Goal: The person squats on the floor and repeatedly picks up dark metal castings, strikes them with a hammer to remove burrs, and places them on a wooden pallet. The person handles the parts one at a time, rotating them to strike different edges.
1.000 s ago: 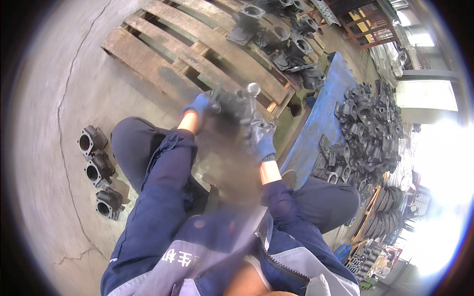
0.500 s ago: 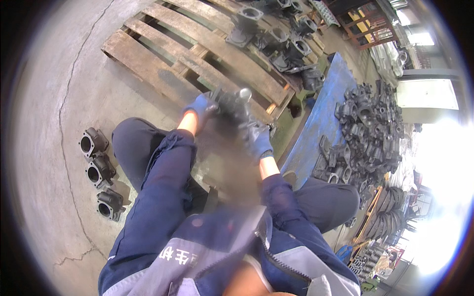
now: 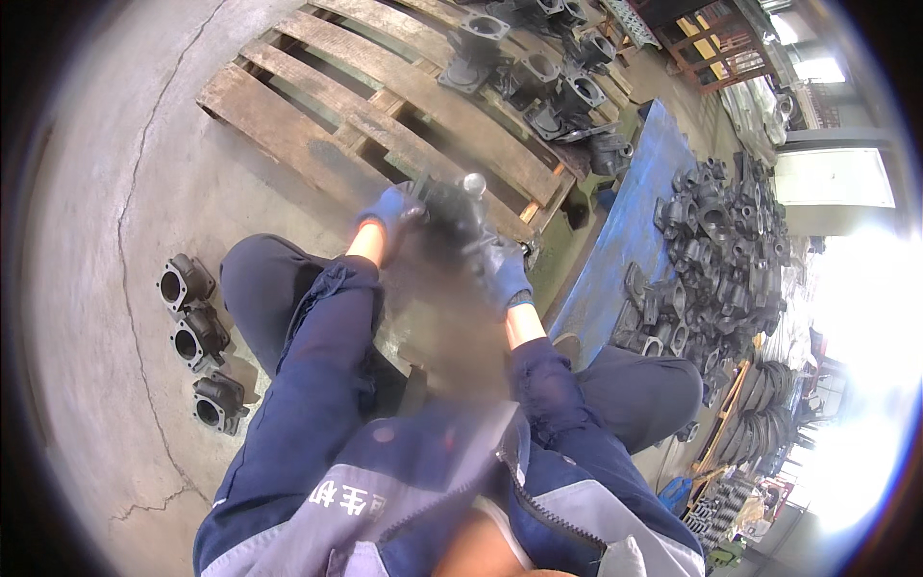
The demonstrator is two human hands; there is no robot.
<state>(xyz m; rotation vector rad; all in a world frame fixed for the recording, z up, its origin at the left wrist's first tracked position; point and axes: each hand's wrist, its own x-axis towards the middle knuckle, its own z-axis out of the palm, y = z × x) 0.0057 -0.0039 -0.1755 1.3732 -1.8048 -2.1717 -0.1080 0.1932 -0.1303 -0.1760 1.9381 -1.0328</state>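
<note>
In front of me a dark cast-metal housing [image 3: 450,206] is held up near the pallet's close edge, its outline smeared by blur. My left hand [image 3: 392,208], in a blue glove with a dark palm, is closed around the left end of it. My right hand [image 3: 504,271], gloved alike, is closed at its lower right side; the fingers are blurred. A round, pale shiny piece [image 3: 473,184] shows at the housing's upper right, and I cannot make out whether it belongs to it. A hazy smear hides the space below my hands.
Three dark flanged housings [image 3: 198,341] stand in a row on the concrete floor at left. A wooden pallet [image 3: 317,101] lies ahead, with several housings [image 3: 538,77] at its far right. To the right, a blue sheet [image 3: 615,245] borders a big heap of dark castings [image 3: 716,240].
The view has shifted very slightly. Both hands stay on the housing in nearly the same place.
</note>
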